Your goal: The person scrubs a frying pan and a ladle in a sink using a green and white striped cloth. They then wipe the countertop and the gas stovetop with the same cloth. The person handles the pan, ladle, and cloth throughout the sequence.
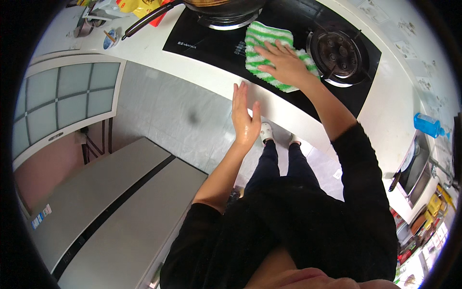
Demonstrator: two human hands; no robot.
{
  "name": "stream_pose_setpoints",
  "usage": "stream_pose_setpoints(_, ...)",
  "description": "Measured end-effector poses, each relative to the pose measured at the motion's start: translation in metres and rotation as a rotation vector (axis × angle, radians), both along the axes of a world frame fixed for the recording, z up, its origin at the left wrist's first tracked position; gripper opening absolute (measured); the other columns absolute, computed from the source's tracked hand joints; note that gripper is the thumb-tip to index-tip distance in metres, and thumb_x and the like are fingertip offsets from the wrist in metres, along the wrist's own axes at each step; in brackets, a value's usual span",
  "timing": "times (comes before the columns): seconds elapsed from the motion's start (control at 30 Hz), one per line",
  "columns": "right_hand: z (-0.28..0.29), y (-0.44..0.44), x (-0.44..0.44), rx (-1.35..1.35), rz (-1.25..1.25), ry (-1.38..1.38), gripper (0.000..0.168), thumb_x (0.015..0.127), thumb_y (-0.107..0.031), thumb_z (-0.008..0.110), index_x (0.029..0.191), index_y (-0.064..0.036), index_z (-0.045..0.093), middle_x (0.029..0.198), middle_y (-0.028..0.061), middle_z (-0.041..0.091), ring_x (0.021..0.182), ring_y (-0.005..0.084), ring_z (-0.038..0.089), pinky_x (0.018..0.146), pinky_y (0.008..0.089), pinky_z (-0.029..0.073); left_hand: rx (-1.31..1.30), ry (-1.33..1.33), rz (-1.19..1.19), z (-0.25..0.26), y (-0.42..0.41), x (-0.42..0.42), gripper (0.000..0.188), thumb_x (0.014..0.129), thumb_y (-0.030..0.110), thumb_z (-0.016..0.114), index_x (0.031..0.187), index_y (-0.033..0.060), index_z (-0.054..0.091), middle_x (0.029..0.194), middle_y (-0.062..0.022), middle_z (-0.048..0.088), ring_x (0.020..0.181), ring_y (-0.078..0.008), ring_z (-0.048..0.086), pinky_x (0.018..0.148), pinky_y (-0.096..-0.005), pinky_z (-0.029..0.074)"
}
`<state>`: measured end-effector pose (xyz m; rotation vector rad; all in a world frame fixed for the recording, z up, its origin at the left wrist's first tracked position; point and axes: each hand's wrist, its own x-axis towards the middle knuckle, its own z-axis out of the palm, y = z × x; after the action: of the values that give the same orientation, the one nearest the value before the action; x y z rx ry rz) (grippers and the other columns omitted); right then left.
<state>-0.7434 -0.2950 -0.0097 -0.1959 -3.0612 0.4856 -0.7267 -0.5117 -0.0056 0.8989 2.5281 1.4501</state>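
My right hand [283,63] lies flat with fingers spread on a green-and-white striped fluffy cloth [269,34]. The cloth rests on the black glass gas cooktop [216,50], between its two burners, and hangs near the front edge. Just right of the cloth is the bare right burner [337,54]. My left hand [246,115] holds nothing. It is raised near the white counter's front edge [274,103], fingers up and thumb apart; whether it touches the edge I cannot tell. A dark pan [227,9] sits on the left burner [231,21].
The pan's long handle [151,20] juts left over the counter. A small blue-and-white cup [110,39] and yellow packaging [139,7] stand there. At right are a blue bottle [428,124] and a sink [418,169]. A grey refrigerator [144,213] stands at lower left, near a glass-paned door [72,94].
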Motion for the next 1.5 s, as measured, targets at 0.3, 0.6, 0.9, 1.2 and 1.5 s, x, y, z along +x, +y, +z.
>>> stream_pose_setpoints(0.3,-0.040,0.044,-0.059,0.239,-0.153,-0.118,0.060,0.099,-0.038,0.040,0.148,-0.006,0.028,0.158,0.0079,0.018,0.146,0.0302,0.012,0.119,0.0425,0.015,-0.004,-0.015,-0.017,-0.002,-0.005,-0.004,0.051,0.089,0.008,0.054,0.136,-0.0052,0.041,0.143,-0.0228,0.042,0.140,-0.0430,0.028,0.112,-0.0461,0.026)
stream_pose_setpoints(0.6,-0.037,0.047,-0.037,0.396,-0.216,-0.232,0.055,0.096,-0.030,0.044,0.144,-0.004,0.036,0.156,0.0139,0.022,0.143,0.0361,0.019,0.114,0.0469,0.022,0.039,-0.006,-0.056,0.015,-0.002,-0.001,0.050,0.088,0.008,0.054,0.135,-0.0055,0.043,0.143,-0.0224,0.042,0.140,-0.0418,0.027,0.112,-0.0465,0.026)
stream_pose_setpoints(0.9,-0.036,-0.020,0.082,0.324,-0.236,-0.114,0.033,0.088,-0.008,0.048,0.117,0.005,0.058,0.139,0.0235,0.044,0.138,0.0388,0.031,0.114,0.0460,0.028,0.011,-0.004,-0.121,0.018,-0.014,0.007,0.050,0.089,0.006,0.055,0.136,-0.0019,0.043,0.143,-0.0212,0.043,0.141,-0.0407,0.027,0.113,-0.0452,0.026)
stream_pose_setpoints(1.2,-0.024,-0.100,0.130,0.049,-0.133,0.067,0.061,0.083,-0.046,0.062,0.136,-0.019,0.053,0.154,0.0006,0.029,0.146,0.0299,0.014,0.119,0.0477,0.011,-0.046,0.038,-0.324,0.010,0.005,0.033,0.047,0.092,0.015,0.054,0.134,-0.0038,0.045,0.141,-0.0227,0.045,0.138,-0.0436,0.030,0.111,-0.0468,0.029)
stream_pose_setpoints(1.5,-0.011,-0.021,0.340,0.015,-0.130,-0.258,0.070,0.089,-0.040,0.058,0.149,-0.023,0.027,0.157,-0.0018,0.023,0.146,0.0221,0.013,0.120,0.0452,0.007,-0.103,0.092,-0.486,0.017,0.059,0.075,0.047,0.089,0.013,0.055,0.133,-0.0030,0.046,0.141,-0.0204,0.045,0.138,-0.0394,0.032,0.111,-0.0439,0.030)
